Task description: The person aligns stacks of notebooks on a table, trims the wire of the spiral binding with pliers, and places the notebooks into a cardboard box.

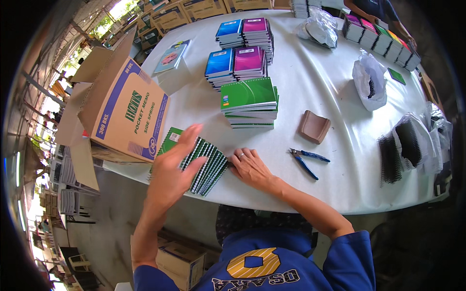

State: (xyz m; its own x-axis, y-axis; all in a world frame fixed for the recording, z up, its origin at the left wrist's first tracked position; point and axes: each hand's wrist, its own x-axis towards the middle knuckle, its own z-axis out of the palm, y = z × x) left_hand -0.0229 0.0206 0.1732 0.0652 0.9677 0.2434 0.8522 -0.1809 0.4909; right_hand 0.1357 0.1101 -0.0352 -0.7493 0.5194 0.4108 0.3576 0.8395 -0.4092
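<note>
White and faintly wrinkled, the broad surface (pixel 349 191) spreads out before me, with cardboard cartons (pixel 201 9) piled beyond its far edge. Near the front, to the left, lies a fan of green spiral notebooks (pixel 206 169), overlapping like shingles, with their coils showing in slanting rows. A cardboard box (pixel 128 111) with its flaps spread stands just beside it, and a stack of green notebooks (pixel 248 94) sits farther back.

Over the fan is the person's left hand (pixel 172 165), thumb and forefinger wide apart, with nothing visibly between them; from where I stand I cannot tell whether it touches a cover. At the fan's right end the right hand (pixel 252 167) lies low, fingers bent and close together; whether they pinch the last notebook, I can't make out. Blue-handled cutters (pixel 309 161) and a brown block (pixel 314 127) lie off to its right.

Each notebook, I'd judge, is light and fairly stiff, though a handful would gain weight. Glossy covers may slide over one another, and the coils could snag or bend. I'd square the fan first, then press from both ends, palms flat, rather than tug at single coils.
</note>
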